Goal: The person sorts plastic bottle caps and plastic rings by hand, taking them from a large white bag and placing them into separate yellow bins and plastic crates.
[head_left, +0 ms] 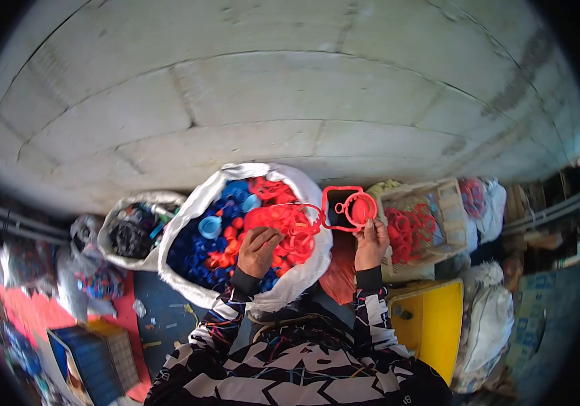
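Note:
My right hand (pixel 372 245) pinches a red plastic ring-shaped piece (pixel 360 210) with a small loop at its side. Right behind that piece appears a red square-cornered rim (pixel 342 189) around a dark opening. My left hand (pixel 259 250) is over a large white woven sack (pixel 188 287), fingers bent and pressed together; what they hold, if anything, is hidden. Red plastic pieces (pixel 298 247) fill the sack's right side, and a thin curved red part (pixel 318 215) reaches past its edge. Blue plastic pieces (pixel 198 254) lie on the left, with a light-blue cup (pixel 210 227) among them.
To the right stands a pale slatted crate (pixel 449 237) holding red loops. A yellow container (pixel 438 325) sits below it. A smaller sack (pixel 110 247) of dark scraps is at left, near plastic bags (pixel 77 277). A block wall (pixel 249 95) rises behind.

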{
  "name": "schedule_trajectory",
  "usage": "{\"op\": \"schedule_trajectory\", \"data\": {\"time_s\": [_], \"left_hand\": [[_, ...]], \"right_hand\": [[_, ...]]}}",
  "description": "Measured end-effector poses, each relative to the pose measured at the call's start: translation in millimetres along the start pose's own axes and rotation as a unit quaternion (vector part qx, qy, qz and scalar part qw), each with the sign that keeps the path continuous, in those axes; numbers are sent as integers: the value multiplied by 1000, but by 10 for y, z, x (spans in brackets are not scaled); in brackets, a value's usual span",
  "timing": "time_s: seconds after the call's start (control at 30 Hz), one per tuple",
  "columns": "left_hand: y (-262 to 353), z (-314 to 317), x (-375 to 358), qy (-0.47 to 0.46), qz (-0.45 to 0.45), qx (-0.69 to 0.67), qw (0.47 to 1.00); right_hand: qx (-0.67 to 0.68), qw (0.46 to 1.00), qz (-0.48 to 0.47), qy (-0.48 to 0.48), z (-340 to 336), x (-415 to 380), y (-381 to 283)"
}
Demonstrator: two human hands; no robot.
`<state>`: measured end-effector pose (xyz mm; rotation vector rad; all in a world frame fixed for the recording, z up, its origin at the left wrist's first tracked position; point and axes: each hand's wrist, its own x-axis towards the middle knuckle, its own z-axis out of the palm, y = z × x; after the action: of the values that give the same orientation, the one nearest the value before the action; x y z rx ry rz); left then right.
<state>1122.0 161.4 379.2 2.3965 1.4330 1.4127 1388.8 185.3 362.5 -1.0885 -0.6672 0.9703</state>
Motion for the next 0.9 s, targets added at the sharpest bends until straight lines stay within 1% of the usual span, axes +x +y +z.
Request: {"op": "schedule_trajectory", "data": {"time_s": [0.07, 0.17, 0.2, 0.3, 0.33, 0.43, 0.53, 0.73, 0.83, 0.87, 0.9], "left_hand": [[136, 257, 140, -7, 28, -28, 999], [352, 674, 330, -46, 69, -64, 995], [446, 822, 411, -46, 89, -77, 992], [702, 1334, 523, -94, 114, -144, 979], [771, 1534, 530, -107, 127, -151, 975], [1048, 2079, 577, -144, 145, -203, 958], [1315, 2557, 618, -173, 156, -219, 948], [1708, 3276, 723, -199, 162, -243, 935], [1851, 3587, 779, -233, 104, -262, 931], [1892, 3655, 776, -254, 109, -228, 934], [1931, 3721, 745, -256, 120, -228, 932]], "right_hand": [[119, 991, 40, 43, -244, -21, -180], [227, 969, 67, 67, -850, 11, -187], [246, 961, 73, 105, -967, 6, -244], [302, 937, 80, 154, -1492, 4, -225], [288, 937, 78, 181, -1618, 15, -255], [303, 916, 89, 249, -2057, 79, -231], [309, 905, 87, 281, -2413, 163, -190], [323, 894, 96, 294, -2808, 421, -165], [357, 881, 67, 305, -2925, 612, -129], [325, 894, 45, 304, -2982, 680, -87], [292, 908, 27, 299, -3070, 749, 4]]}}
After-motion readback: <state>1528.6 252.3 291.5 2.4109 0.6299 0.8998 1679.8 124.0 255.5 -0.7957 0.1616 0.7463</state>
